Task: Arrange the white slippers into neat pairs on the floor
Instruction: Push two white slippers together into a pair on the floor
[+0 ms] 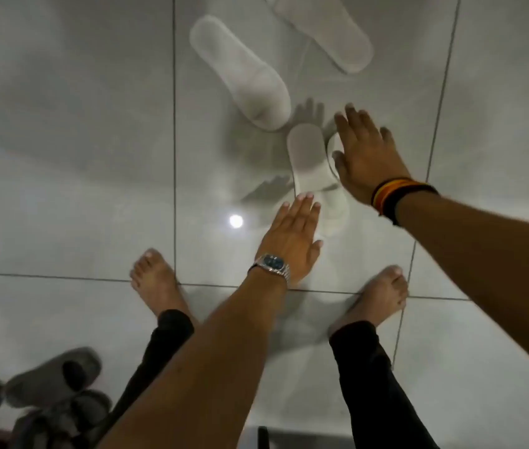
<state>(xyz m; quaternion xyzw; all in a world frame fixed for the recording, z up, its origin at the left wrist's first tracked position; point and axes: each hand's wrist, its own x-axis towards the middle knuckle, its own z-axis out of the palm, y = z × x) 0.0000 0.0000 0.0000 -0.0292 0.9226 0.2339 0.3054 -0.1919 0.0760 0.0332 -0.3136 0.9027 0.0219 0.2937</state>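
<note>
Just right of the frame's middle, two white slippers lie side by side on the pale tiled floor (62,157): the near slipper (307,157) and its partner (337,202), which is mostly hidden under the right hand (365,157). That hand is spread flat, fingers extended, over the partner; whether it presses on it or floats just above is hard to tell through the blur. The left hand (292,234), also flat and open, points its fingertips at the pair's near end and grips nothing.

To finish this step well, I would slide both slippers with flat palms until their edges touch and their ends line up.

Two more remain loose higher up: a third slipper (240,72) angled above centre, and a fourth slipper (324,30) toward the upper right, apart from each other.

There are no containers in view. Dark sandals (52,377) sit at lower left.
</note>
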